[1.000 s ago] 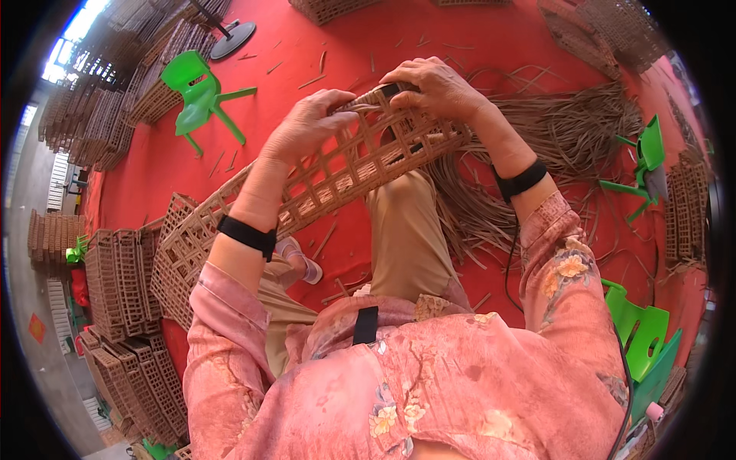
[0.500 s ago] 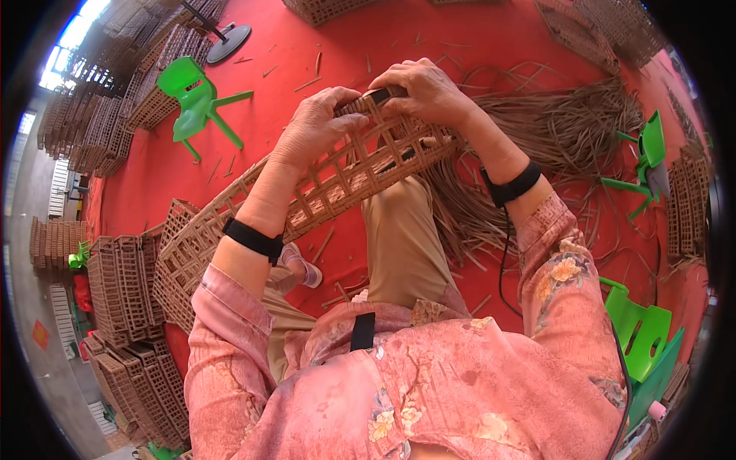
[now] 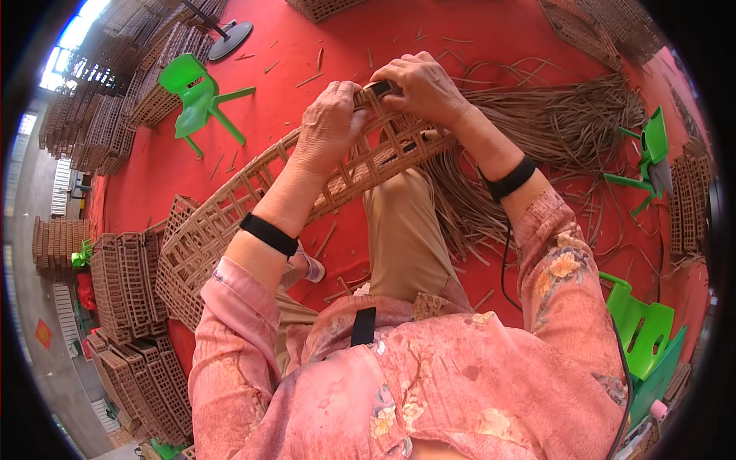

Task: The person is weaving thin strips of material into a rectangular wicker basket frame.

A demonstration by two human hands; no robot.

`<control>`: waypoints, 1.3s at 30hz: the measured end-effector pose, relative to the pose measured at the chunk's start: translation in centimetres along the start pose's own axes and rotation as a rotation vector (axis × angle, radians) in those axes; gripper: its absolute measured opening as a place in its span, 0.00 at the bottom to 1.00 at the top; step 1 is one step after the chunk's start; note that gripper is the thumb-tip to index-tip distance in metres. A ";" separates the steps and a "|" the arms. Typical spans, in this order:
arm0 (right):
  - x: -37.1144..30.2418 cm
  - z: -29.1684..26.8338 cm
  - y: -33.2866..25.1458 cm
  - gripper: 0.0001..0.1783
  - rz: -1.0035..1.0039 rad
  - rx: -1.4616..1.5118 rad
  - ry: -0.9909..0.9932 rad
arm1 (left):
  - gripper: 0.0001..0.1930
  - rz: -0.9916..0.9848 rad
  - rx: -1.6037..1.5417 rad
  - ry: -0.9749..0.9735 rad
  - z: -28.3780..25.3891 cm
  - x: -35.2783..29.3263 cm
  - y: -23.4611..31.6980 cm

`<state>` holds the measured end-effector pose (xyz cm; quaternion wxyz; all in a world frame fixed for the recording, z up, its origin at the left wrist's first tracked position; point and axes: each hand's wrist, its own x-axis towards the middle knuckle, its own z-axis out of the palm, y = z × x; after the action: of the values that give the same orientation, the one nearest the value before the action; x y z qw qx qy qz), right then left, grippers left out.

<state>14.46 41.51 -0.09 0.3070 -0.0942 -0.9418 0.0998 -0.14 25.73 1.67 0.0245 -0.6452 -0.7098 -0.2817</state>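
A long, open-weave brown basket point(image 3: 230, 208) lies across my lap, slanting from the lower left up to the upper right. My left hand point(image 3: 331, 123) closes over its far rim with the fingers curled and the thumb turned inward. Just to the right, my right hand point(image 3: 423, 86) grips the same rim near the basket's right end, beside a dark, exposed piece of frame point(image 3: 379, 88). My fingertips are partly hidden behind the rim, so I cannot make out whether a loose strip is pinched there.
A pile of loose brown strips point(image 3: 544, 126) spreads over the red floor point(image 3: 307, 46) at the right. Green chairs stand at the far left point(image 3: 198, 96), right point(image 3: 652, 153) and near right point(image 3: 640, 330). Stacked woven baskets point(image 3: 126, 287) rise at my left. A black cable point(image 3: 506, 268) hangs from my right wrist.
My left hand has shifted slightly up and to the right along the rim, its fingers more curled over. My right hand stays on the rim, moved a little upward.
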 end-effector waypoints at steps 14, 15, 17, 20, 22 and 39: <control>-0.5 1.0 -0.8 0.16 -0.025 -0.126 0.087 | 0.13 0.036 0.050 0.085 0.8 -0.4 -0.2; -0.6 1.1 -0.8 0.16 -0.046 -0.158 0.104 | 0.13 0.031 0.060 0.088 0.9 -0.4 -0.1; -0.7 1.2 -0.8 0.16 -0.066 -0.194 0.124 | 0.13 0.032 0.070 0.092 0.8 -0.3 0.0; -1.0 1.1 -0.6 0.15 -0.098 -0.172 0.181 | 0.14 0.001 0.082 0.042 -0.3 0.5 0.1; -0.7 0.8 -0.3 0.15 -0.093 -0.084 0.106 | 0.14 -0.146 -0.248 -0.122 -1.1 1.5 -1.2; -0.6 0.8 -1.2 0.10 -0.088 0.020 0.092 | 0.16 -0.229 -0.015 -0.247 -0.9 0.5 -0.1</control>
<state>14.34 40.09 -0.72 0.3552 -0.0544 -0.9287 0.0911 -0.65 25.79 2.60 -0.1000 -0.5899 -0.7742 -0.2066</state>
